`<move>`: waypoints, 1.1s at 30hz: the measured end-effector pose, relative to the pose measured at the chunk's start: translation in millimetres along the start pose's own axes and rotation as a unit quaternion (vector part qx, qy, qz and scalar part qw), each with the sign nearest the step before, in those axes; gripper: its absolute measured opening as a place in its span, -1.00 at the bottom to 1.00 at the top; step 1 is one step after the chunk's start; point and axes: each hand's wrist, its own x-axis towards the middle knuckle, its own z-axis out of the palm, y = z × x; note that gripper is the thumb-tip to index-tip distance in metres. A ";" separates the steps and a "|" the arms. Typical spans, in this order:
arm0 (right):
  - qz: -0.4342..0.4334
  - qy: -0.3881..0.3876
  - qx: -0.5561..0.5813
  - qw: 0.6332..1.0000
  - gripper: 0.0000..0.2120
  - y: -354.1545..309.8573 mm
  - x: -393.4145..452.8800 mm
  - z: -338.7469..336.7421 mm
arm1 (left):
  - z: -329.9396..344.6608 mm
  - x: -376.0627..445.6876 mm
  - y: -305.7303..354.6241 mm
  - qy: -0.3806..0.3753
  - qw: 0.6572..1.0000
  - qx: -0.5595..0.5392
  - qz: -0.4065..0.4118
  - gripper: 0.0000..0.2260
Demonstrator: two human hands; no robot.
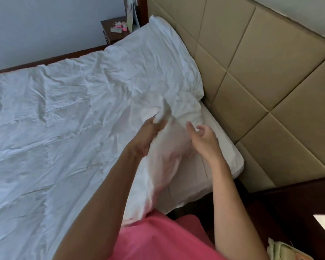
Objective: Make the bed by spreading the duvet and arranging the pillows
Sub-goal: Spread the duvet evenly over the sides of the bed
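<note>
- Landmark: padded tan headboard [251,59], running along the right side of the view.
- Duvet [54,113]: white, creased, spread flat over most of the bed on the side away from the headboard. Its top edge stops just short of the pillows.
- Far pillow [163,51]: white, lying flat with its long side against the headboard, at the far end of it.
- Near pillow [178,147]: white, between the duvet edge and the headboard, at the near end. It is lifted and bunched, and blurred; one end reaches the person's pink garment [158,239].
- Left hand [148,136]: on the pillow's side away from the headboard. Fingers curled round a gathered fold of the pillow fabric; firm hold.
- Right hand [204,137]: on the headboard side of the same pillow. Fingers spread and loosely bent, nothing between them. Cannot tell whether the palm touches the fabric.
- White fitted sheet [231,156]: bare strip visible between near pillow and headboard.
- Far nightstand [114,32]: dark wood, beyond the headboard's far end, with small pink items on top, too small to identify.
- Near nightstand [298,203]: dark wood, just beside the headboard's near end.
</note>
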 end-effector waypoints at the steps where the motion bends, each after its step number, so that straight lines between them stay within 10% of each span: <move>1: 0.014 -0.021 0.083 0.996 -0.16 -5.1 -0.1 -3.5 | 12.6 -4.6 7.9 -0.062 0.994 0.088 0.019 -0.77; 4: 0.046 -0.046 0.190 0.980 -0.26 -13.4 -0.9 -10.8 | 44.5 -19.4 10.0 -0.250 0.933 0.259 0.022 -0.72; 7: 0.077 0.028 0.179 0.980 -0.78 0.0 -2.8 -9.9 | 53.7 -29.3 -2.1 -0.280 0.921 0.270 -0.018 -0.73; 10: 0.054 0.072 0.178 0.980 -0.87 18.4 -5.2 -1.8 | 49.6 -39.7 -14.3 -0.296 0.909 0.289 -0.047 -0.71; 17: -0.071 0.066 -0.001 0.995 -0.67 28.7 -15.0 4.6 | 39.8 -47.4 -29.0 0.036 0.958 0.273 0.077 -0.77; 20: -0.111 0.066 -0.072 0.989 -0.65 32.1 -20.4 6.4 | 29.2 -47.9 -21.0 0.114 0.876 0.407 0.231 -0.36; 24: -0.211 0.040 -0.187 0.959 -0.67 43.3 -28.3 6.4 | 23.3 -51.2 -22.2 -0.018 0.709 0.659 0.250 -0.25; 27: -0.216 0.021 -0.219 0.951 -0.73 44.0 -35.1 3.8 | 24.2 -56.9 -47.1 -0.052 0.686 0.697 0.202 -0.32; 33: -0.162 0.046 -0.147 0.975 -0.53 32.3 -59.5 -6.6 | 9.4 -79.5 -79.3 0.112 0.604 0.788 0.051 -0.52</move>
